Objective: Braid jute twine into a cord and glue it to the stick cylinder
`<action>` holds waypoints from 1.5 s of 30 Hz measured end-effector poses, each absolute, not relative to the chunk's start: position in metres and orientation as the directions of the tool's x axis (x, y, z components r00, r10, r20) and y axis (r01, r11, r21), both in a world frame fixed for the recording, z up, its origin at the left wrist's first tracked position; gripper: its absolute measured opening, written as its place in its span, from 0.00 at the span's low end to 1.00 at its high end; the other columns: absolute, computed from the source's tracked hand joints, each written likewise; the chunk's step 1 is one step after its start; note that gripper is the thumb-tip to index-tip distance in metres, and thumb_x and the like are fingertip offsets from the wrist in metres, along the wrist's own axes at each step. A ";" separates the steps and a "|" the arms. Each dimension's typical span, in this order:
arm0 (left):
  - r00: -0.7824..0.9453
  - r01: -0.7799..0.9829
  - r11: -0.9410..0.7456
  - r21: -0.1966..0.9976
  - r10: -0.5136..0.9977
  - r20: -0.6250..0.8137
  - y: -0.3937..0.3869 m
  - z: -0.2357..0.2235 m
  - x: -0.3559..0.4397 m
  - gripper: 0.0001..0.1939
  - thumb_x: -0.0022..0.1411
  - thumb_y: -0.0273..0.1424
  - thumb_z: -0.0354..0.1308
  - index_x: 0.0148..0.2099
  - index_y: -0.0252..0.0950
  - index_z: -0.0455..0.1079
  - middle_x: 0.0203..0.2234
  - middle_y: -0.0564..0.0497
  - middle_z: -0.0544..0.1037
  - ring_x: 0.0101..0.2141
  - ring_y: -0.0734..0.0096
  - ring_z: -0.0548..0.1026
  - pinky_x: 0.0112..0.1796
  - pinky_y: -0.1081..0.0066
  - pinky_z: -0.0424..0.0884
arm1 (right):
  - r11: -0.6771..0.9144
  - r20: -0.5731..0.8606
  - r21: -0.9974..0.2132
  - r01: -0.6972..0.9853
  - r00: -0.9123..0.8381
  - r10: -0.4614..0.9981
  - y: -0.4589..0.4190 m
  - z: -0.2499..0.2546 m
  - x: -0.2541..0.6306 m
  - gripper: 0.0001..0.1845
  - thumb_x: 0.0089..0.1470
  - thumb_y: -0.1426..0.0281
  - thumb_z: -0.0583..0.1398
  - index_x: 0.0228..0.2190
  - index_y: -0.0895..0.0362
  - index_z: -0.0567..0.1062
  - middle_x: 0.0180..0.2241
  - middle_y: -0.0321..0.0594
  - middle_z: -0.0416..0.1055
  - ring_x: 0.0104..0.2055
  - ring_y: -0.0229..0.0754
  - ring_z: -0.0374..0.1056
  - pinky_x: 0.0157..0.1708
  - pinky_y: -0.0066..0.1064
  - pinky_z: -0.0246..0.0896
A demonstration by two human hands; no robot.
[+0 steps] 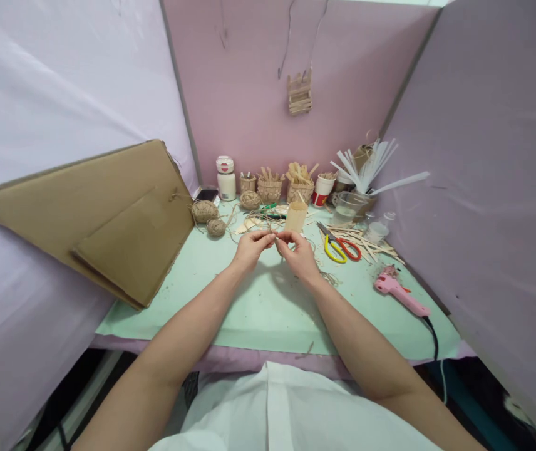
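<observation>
My left hand (252, 247) and my right hand (298, 250) meet above the middle of the pale green table (258, 313). Both pinch a thin strand of jute twine (276, 236) held between their fingertips. The strand is small and partly hidden by the fingers. Just behind the hands stands a small tan cup-shaped piece (296, 216). Loose twine trails on the table near my right wrist (329, 277).
Balls of twine (205, 211) lie at the back left. Baskets of wooden sticks (299, 181), a white jar (225, 178) and a cup of white sticks (357, 188) line the back. Yellow and red scissors (339, 245) and a pink glue gun (397, 289) lie right. Cardboard (108, 219) leans left.
</observation>
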State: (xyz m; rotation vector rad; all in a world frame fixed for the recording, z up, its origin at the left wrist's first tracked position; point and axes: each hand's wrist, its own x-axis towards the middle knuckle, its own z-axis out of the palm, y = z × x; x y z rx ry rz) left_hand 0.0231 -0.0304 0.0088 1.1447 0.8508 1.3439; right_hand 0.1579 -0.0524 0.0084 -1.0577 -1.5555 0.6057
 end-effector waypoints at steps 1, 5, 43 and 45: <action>0.088 -0.281 -0.132 0.950 0.983 0.162 -0.030 0.009 0.023 0.14 0.42 0.36 0.68 0.31 0.33 0.78 0.26 0.49 0.76 0.28 0.76 0.69 0.35 0.70 0.65 | 0.472 0.489 -0.839 0.273 -0.003 0.872 -0.051 0.007 0.158 0.12 0.51 0.63 0.57 0.35 0.57 0.72 0.35 0.41 0.73 0.37 0.40 0.67 0.40 0.32 0.61; 0.095 -0.256 -0.165 0.953 0.976 0.194 -0.030 0.010 0.020 0.13 0.43 0.36 0.67 0.32 0.33 0.78 0.24 0.51 0.75 0.26 0.76 0.67 0.31 0.72 0.63 | 0.449 0.424 -0.869 0.210 -0.155 0.892 -0.046 0.000 0.157 0.16 0.53 0.60 0.55 0.41 0.56 0.69 0.32 0.39 0.72 0.34 0.38 0.67 0.35 0.29 0.60; -0.193 -0.876 -0.030 0.482 0.936 -0.294 -0.003 0.038 -0.051 0.10 0.63 0.20 0.51 0.29 0.31 0.68 0.17 0.56 0.64 0.16 0.88 0.61 0.17 0.87 0.58 | 0.133 0.075 -0.976 0.173 -0.306 0.949 -0.040 0.022 0.198 0.17 0.46 0.57 0.60 0.25 0.60 0.75 0.25 0.39 0.72 0.22 0.32 0.59 0.21 0.25 0.50; -0.206 -0.878 -0.045 0.477 0.934 -0.291 -0.003 0.038 -0.051 0.10 0.63 0.20 0.51 0.29 0.31 0.67 0.17 0.56 0.65 0.16 0.89 0.61 0.17 0.87 0.58 | 0.101 0.048 -0.979 0.179 -0.277 0.960 -0.039 0.021 0.199 0.17 0.45 0.57 0.60 0.25 0.60 0.75 0.22 0.37 0.70 0.21 0.31 0.57 0.20 0.25 0.49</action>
